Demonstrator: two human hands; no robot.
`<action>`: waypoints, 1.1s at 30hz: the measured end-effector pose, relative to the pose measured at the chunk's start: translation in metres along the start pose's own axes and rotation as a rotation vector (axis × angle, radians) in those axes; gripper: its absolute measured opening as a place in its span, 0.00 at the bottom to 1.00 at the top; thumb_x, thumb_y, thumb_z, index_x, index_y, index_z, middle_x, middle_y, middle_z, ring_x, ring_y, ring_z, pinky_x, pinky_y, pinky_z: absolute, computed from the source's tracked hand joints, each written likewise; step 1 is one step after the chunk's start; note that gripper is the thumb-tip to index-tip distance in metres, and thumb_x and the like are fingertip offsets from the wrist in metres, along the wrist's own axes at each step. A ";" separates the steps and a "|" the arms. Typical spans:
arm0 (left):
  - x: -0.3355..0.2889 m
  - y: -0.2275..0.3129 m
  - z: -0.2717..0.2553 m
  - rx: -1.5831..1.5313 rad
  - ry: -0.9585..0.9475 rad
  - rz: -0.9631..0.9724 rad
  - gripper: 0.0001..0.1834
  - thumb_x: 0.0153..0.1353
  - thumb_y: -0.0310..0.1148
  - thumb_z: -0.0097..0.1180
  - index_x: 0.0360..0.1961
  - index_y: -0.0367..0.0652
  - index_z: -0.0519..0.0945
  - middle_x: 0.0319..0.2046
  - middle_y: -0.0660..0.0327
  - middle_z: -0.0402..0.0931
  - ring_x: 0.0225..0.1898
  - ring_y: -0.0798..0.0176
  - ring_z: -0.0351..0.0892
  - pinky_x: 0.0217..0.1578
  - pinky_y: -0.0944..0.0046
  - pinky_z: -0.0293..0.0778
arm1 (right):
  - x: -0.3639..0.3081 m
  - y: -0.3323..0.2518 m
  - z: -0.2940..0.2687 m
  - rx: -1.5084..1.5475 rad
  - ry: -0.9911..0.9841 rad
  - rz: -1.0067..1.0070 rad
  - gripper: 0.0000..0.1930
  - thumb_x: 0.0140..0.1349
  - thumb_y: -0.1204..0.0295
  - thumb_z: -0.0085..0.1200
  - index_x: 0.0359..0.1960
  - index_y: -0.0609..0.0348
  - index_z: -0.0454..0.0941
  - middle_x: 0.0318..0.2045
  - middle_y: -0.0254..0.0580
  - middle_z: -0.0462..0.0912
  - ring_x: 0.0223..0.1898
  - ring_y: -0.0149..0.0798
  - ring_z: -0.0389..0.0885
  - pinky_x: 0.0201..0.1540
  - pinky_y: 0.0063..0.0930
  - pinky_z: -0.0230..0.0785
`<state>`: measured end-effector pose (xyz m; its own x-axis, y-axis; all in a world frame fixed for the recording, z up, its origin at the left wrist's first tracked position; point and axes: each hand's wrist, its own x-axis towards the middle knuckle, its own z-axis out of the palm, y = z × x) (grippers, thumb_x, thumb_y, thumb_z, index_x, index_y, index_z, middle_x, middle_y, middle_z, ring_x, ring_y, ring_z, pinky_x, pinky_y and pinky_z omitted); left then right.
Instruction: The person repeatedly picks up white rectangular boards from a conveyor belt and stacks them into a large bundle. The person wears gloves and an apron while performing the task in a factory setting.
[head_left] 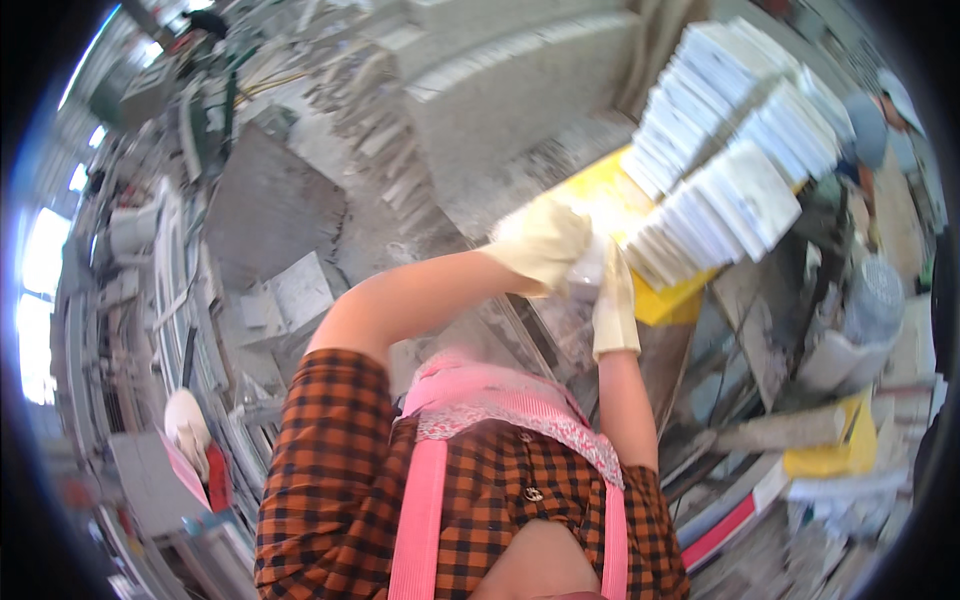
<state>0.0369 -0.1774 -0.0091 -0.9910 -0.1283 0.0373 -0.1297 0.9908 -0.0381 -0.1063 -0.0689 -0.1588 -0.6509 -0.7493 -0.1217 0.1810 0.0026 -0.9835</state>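
My left hand (552, 240), in a cream glove, reaches across in front of me, its fingers curled at the edge of a white stone tile (588, 266). Close by on the right, my right hand (615, 300), gloved the same way, grips the other side of that tile. Glare and blur soften the fingertips, and the gloves hide part of the tile. Just beyond both hands lies a yellow board (600, 185). Rows of white stone tiles (735, 205) stand on edge upon it, packed close together.
Large grey stone slabs (520, 90) lean at the back. A dark square plate (270, 205) and a pale block (302, 290) lie to the left. Off to the right are a clear plastic bottle (875, 300) and a yellow wrapping (840, 450). Another person (868, 130) is at the far right.
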 end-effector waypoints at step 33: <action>-0.122 -0.477 0.050 -2.106 0.506 -0.648 0.40 0.56 0.44 0.73 0.63 0.28 0.74 0.56 0.49 0.82 0.54 0.58 0.83 0.57 0.59 0.78 | 0.177 -0.106 0.386 -0.257 0.124 -0.143 0.24 0.81 0.63 0.40 0.67 0.72 0.68 0.67 0.56 0.72 0.72 0.47 0.67 0.77 0.38 0.54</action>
<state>0.2183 -0.6362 -0.0452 -0.7124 -0.6687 -0.2131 0.2176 -0.4992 0.8387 0.0436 -0.4570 -0.0248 -0.7439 -0.6680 0.0201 -0.1009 0.0826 -0.9915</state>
